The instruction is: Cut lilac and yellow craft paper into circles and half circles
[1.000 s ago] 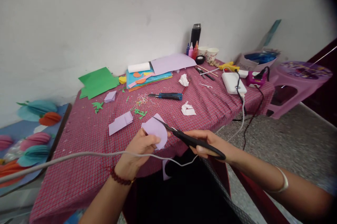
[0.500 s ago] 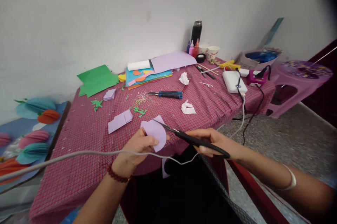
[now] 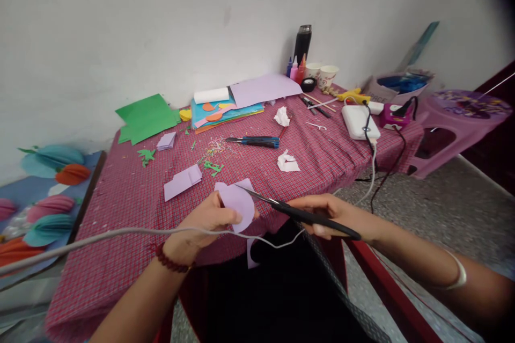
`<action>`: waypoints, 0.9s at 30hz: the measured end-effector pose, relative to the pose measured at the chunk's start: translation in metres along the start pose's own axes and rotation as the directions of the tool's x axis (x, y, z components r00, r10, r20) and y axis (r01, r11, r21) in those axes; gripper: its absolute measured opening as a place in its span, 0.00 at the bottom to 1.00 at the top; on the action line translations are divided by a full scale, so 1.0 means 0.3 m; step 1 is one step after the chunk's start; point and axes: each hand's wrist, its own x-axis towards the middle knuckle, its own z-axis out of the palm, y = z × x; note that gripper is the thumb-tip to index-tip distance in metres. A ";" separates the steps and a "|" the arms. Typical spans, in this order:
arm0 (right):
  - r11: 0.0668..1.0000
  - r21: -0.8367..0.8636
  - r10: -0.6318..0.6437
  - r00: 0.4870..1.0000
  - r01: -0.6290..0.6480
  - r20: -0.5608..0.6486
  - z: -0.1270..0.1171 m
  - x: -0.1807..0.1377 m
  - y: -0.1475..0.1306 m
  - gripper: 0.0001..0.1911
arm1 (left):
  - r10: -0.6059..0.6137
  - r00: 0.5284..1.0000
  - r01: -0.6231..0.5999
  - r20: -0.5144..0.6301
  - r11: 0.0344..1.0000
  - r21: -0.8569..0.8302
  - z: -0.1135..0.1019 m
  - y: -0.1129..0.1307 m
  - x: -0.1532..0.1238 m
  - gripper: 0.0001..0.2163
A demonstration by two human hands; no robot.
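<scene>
Change since earlier frame: both hands have drifted slightly right and down in view; scissors and paper keep the same relation, blades still in the cut.
Left hand (image 3: 203,219): clenched on the lilac paper (image 3: 237,201), thumb on top, fingers under; red bead bracelet at the wrist.
Right hand (image 3: 328,213): closed through the handles of the scissors (image 3: 293,210), blades pointing left toward the left hand.
Paper position: held in the air just above the near table edge, between the two hands, touching the blade tips.
Blade state: slightly parted; tip lies on the paper's upper right edge.
Progress, judged: right and lower edge of the paper is already rounded; upper left corner is still square, so the curve appears partly cut, with the top left remaining.
Offcut: one lilac scrap (image 3: 251,254) hangs below the hands against the dark lap area.
Cable (image 3: 120,233): grey, runs from far left under the left hand and loops up toward the right hand; it crosses just below the cutting zone.
Table (image 3: 120,257): red checked cloth; near edge lies directly under the hands.
Open room: bare cloth left of the left hand; folded lilac sheets (image 3: 183,182) and a blue-handled tool (image 3: 253,142) lie ahead of the hands, well apart.
Right side: floor and a purple stool (image 3: 458,117), far beyond the right hand.
</scene>
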 end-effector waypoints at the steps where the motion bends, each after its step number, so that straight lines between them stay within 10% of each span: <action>1: 1.000 0.005 -0.018 1.000 0.018 0.001 0.005 0.002 0.000 0.34 | 0.003 1.000 -0.003 -0.004 1.000 0.004 0.004 0.001 0.001 0.09; 27: 0.997 0.048 -0.064 0.998 0.066 -0.027 0.029 0.012 0.023 0.30 | 0.031 1.000 -0.031 0.001 0.998 0.062 0.033 -0.024 0.013 0.07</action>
